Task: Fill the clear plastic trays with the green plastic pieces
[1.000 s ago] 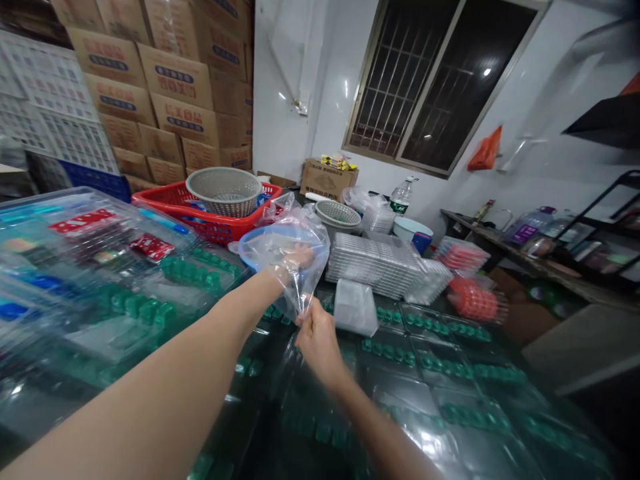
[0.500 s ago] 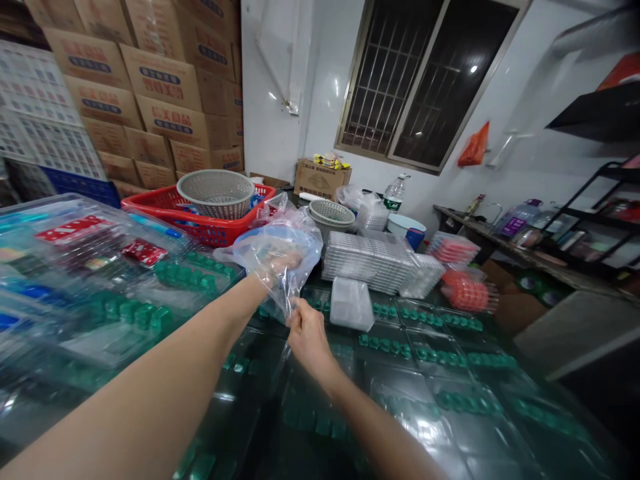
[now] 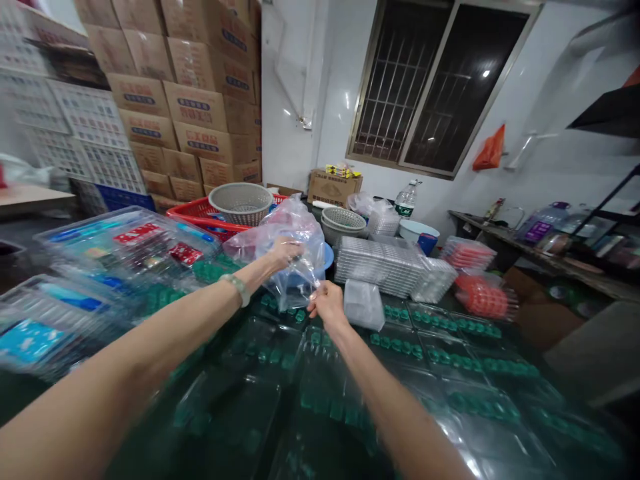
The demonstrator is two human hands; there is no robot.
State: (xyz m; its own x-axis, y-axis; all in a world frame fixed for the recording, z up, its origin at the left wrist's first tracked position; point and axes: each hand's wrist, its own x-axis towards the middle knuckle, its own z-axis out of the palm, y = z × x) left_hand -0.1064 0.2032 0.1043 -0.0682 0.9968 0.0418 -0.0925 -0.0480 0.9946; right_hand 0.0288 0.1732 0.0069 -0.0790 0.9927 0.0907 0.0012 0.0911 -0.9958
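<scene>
A clear plastic bag [image 3: 300, 230] lies bunched over a blue basin [image 3: 327, 257] in the middle of the table. My left hand [image 3: 287, 252], with a pale bracelet at its wrist, is at the bag's mouth with curled fingers. What they hold, if anything, is hidden by film and blur. My right hand [image 3: 327, 303] pinches the near edge of the bag. Beside it sits a small stack of clear plastic lids or boxes [image 3: 363, 304]. Clear trays with green pieces [image 3: 395, 345] cover the table around both hands.
Stacked clear trays [image 3: 377, 263] stand behind, with grey baskets [image 3: 343, 220] and a red basket [image 3: 193, 215]. Filled clear cases [image 3: 135, 243] lie at left, red-filled packs [image 3: 483, 293] at right. Cartons [image 3: 200, 107] are piled against the wall.
The view has swung left. My left hand has drawn back from deeper in the bag, baring its wrist and bracelet. My right hand keeps its pinch on the bag's edge.
</scene>
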